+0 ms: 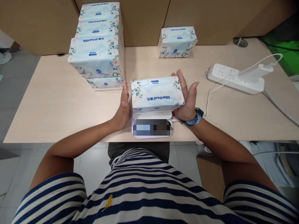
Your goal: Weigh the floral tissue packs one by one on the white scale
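A floral blue-and-white tissue pack [158, 90] rests on a small white kitchen scale [153, 115] near the table's front edge, its print upside down to me. The scale's display area is blurred out. My left hand [121, 110] stands on edge at the pack's left side, fingers stretched out and a narrow gap between. On the other side, my right hand [187, 101] is spread with the thumb raised. Its palm lies close against the pack's right end, and some fingers are hidden behind it; whether it touches, I cannot tell.
Several matching tissue packs [93, 57] are stacked at the back left. Another single pack [177, 42] stands at the back right. A white power strip [235, 79] with a plugged-in adapter lies at right, and a thin white cable [207, 102] runs toward the scale. Brown panels [144, 23] border the table's back.
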### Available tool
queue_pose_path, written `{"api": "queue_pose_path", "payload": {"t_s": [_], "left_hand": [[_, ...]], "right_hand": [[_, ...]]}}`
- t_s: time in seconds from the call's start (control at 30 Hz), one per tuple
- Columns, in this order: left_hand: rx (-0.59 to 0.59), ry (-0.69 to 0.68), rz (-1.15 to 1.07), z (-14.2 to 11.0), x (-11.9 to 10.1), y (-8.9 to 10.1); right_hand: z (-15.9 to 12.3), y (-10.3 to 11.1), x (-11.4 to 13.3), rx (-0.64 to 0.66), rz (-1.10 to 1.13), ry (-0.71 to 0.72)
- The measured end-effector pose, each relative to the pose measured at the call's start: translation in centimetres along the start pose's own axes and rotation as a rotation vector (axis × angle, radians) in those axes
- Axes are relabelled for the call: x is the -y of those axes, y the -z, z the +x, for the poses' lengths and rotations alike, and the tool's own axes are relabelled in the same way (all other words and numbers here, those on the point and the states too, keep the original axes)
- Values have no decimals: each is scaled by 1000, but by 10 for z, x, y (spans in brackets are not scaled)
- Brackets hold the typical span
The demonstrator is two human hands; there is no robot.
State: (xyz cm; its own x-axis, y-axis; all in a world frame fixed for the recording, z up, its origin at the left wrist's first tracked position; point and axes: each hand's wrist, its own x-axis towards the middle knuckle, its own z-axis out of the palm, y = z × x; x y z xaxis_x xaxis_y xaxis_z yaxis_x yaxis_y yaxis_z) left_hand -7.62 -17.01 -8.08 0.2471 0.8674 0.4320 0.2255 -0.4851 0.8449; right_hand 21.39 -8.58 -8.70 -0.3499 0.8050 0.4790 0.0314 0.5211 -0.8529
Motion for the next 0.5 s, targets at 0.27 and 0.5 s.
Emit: {"api": "queue_pose_path", "payload": {"t_s": [0.27,0.5], "left_hand": [[27,-181,193,10,-1,13],[84,-246,306,18,-12,32]], "right_hand": [[3,-3,7,-9,-157,81],[27,40,16,-240,-279,325]]}}
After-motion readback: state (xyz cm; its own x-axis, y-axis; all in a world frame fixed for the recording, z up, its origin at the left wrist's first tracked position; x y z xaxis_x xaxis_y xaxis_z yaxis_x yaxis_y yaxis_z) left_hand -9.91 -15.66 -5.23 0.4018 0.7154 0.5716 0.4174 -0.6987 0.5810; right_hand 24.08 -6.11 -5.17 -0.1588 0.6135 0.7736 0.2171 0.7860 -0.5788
